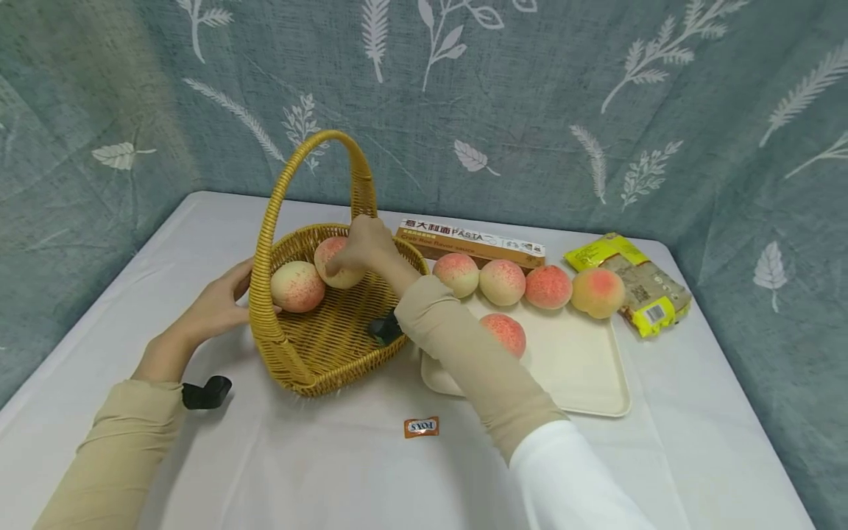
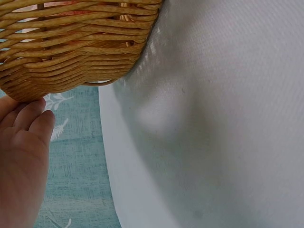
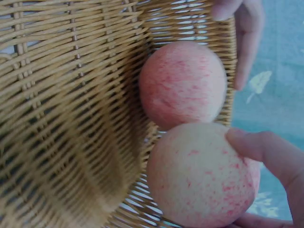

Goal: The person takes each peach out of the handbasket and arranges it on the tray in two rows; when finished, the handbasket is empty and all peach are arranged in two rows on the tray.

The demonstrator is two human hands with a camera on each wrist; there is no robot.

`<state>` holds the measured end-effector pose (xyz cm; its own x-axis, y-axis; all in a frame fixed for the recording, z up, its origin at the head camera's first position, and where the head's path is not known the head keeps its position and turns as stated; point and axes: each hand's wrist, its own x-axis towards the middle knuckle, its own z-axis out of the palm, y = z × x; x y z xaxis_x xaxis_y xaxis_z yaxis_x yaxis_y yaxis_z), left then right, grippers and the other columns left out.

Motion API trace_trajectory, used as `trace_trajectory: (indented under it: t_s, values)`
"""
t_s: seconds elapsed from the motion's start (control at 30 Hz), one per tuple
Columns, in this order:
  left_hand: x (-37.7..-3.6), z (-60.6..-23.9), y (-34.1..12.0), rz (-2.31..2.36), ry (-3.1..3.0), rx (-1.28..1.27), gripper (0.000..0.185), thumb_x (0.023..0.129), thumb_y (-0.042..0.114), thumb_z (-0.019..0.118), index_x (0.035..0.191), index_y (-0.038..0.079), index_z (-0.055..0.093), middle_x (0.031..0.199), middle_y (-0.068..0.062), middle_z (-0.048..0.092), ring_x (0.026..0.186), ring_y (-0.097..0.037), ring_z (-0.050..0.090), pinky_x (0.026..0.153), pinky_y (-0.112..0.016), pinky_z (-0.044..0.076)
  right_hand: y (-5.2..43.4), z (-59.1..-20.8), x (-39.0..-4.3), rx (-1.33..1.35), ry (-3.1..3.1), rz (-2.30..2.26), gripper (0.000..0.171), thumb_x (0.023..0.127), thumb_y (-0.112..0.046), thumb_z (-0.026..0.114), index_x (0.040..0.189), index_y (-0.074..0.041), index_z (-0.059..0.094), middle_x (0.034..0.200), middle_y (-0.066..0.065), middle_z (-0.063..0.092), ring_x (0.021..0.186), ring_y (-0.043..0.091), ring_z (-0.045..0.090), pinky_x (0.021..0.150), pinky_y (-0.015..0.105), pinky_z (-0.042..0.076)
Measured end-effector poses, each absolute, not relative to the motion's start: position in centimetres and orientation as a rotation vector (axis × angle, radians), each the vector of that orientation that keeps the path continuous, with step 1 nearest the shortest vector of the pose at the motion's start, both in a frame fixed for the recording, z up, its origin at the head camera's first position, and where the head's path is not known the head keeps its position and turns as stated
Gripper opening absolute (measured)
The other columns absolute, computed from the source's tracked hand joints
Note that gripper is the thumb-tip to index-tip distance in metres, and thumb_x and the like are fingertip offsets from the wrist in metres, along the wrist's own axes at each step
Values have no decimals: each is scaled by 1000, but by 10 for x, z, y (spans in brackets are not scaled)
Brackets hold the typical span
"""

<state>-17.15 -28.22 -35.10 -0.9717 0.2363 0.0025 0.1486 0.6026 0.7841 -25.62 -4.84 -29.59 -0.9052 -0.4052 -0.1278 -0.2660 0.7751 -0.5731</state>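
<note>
A wicker basket (image 1: 331,331) with a tall arched handle stands at the left of the table. My left hand (image 1: 215,305) holds its left side; in the right wrist view, the thumb lies over the rim and the fingers are outside. Inside the basket, my right hand (image 1: 367,246) grips a peach (image 3: 202,175), its thumb pressed on the fruit. Right beside it, a second peach (image 1: 298,287) rests against the basket wall. The fingers of the right hand under the held peach are mostly hidden.
A cream tray (image 1: 596,368) at the right bears several peaches, one partly behind my right forearm. Behind it lies a pasta box (image 1: 470,243); a yellow food packet (image 1: 636,283) lies at its far right. In front is a small orange FOX'S wrapper (image 1: 421,427).
</note>
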Motion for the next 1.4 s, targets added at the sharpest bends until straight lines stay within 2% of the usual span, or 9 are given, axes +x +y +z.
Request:
trace_trajectory:
  t_s: [0.1,0.17,0.23,0.37,0.73,1.0,1.23,1.4]
  values:
    - [-171,-351,-283,1316,2726,315,96,79,12,76,153,-3,17,153,-33,19,140,-51,20,112,-60,21,-39,-288,-256,-564,2662,-898,35,74,-28,84,65,-10,55,56,-4,36,48,9,31,45,22,31]
    - [-171,-351,-283,1312,2733,300,97,79,11,76,153,-4,16,153,-33,18,140,-51,19,112,-60,21,-30,-283,-254,-596,2625,-945,28,73,-28,84,80,-7,68,60,-2,50,51,9,40,48,22,38]
    - [-170,-351,-283,1305,2736,283,98,79,12,76,153,-4,15,153,-34,17,139,-52,18,112,-61,20,-20,-280,-252,-622,2600,-996,39,72,-28,85,101,-6,74,75,0,64,62,9,53,55,21,46]
    - [-170,-351,-280,1309,2726,286,99,79,12,76,153,-4,13,154,-33,16,140,-52,17,112,-61,20,4,-278,-247,-614,2569,-1079,54,71,-26,86,119,-6,69,100,4,70,84,14,63,68,23,53]
    - [-169,-348,-278,1293,2742,302,99,79,12,75,152,-7,13,153,-35,15,139,-54,17,111,-63,20,65,-271,-219,-602,2475,-1348,64,67,-13,87,126,-3,64,114,10,69,100,18,66,83,25,54]
    - [-170,-347,-278,1283,2729,293,99,79,14,76,153,-5,13,154,-34,15,140,-53,17,111,-62,20,113,-269,-196,-545,2417,-1485,64,65,-4,87,124,2,63,115,14,68,104,23,66,86,31,55]
    - [-172,-346,-280,1225,2745,312,99,80,17,76,154,-3,13,154,-32,16,139,-52,20,111,-60,23,159,-272,-182,-506,2507,-1449,64,66,-4,86,124,6,62,120,20,65,110,30,64,92,36,53]
    - [-173,-346,-280,1219,2749,309,97,81,19,75,154,-3,15,154,-33,17,138,-53,20,111,-62,23,187,-279,-175,-420,2511,-1443,67,68,-6,86,128,5,60,123,20,63,112,31,62,92,34,53]
